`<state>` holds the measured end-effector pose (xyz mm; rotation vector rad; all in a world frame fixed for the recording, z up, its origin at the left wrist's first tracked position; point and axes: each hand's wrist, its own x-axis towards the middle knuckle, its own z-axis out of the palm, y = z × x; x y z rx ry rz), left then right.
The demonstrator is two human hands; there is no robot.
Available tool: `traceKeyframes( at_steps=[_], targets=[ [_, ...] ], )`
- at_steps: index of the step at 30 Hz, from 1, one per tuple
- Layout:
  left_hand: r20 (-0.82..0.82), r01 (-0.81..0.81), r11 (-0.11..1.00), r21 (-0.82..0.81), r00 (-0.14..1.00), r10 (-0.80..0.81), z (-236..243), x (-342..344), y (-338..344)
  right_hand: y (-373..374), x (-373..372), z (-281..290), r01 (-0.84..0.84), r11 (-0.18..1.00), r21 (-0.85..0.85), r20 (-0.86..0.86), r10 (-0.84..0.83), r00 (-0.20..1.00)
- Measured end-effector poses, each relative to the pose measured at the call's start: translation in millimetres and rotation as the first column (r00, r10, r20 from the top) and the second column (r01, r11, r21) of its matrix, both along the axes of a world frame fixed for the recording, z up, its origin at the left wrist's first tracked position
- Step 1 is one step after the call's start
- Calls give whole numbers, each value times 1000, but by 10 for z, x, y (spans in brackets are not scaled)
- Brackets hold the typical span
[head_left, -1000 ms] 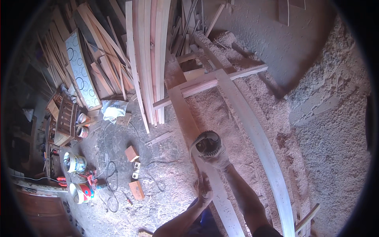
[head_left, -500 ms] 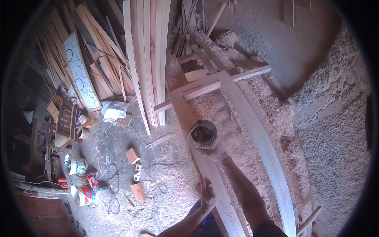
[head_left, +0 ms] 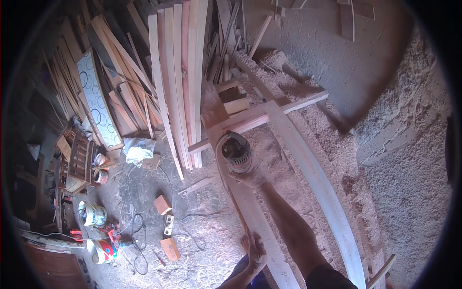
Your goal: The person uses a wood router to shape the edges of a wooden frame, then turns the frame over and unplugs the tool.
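Note:
My right hand (head_left: 251, 176) is closed around a hand-held power tool (head_left: 236, 150) with a round, dark, vented top. The tool rests on a long pale wooden plank (head_left: 250, 207); its underside is hidden. From the tool a cord (head_left: 236, 207) trails along the plank's left edge down to my left hand (head_left: 255, 253). That hand is curled at the same edge, closer to me, with the cord running into its fingers.
A second long plank (head_left: 317, 168) lies to the right, and a wooden crosspiece (head_left: 260, 120) spans the far end. Wood shavings (head_left: 399, 192) heap up on the right. Tall boards (head_left: 175, 86) lean at the back. Buckets (head_left: 92, 214), bricks (head_left: 170, 249) and cables (head_left: 139, 241) lie on the left floor.
My right hand and the power tool have moved farther along the plank, away from me and slightly left. The left hand stays at the plank's edge. The whole view has shifted a little.

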<state>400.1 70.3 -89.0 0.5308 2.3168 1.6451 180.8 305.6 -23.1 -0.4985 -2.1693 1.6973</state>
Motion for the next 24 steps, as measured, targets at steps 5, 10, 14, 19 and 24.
traceKeyframes(
  at_steps=[5, 10, 14, 19, 24],
  targets=[
    [-200, 137, 984, -113, 967, -157, 394, -884, 131, 191, -7, -151, -35, 984, 173, 15, 33, 999],
    [-451, 182, 904, -388, 818, -358, 841, -2067, 452, -125, 448, -217, -49, 995, 90, -91, 57, 994],
    [-333, 335, 853, -400, 814, -476, 1049, -1959, 483, -277, 1044, -6, -78, 995, -58, -132, 70, 989],
    [-110, 418, 897, -144, 894, -435, 1147, -1165, 339, -443, 1979, 247, -268, 899, -347, -200, 208, 957],
    [272, 258, 959, 119, 920, -282, 946, -133, -96, -680, 2916, 285, -423, 884, -199, -174, 393, 903]
  ],
)
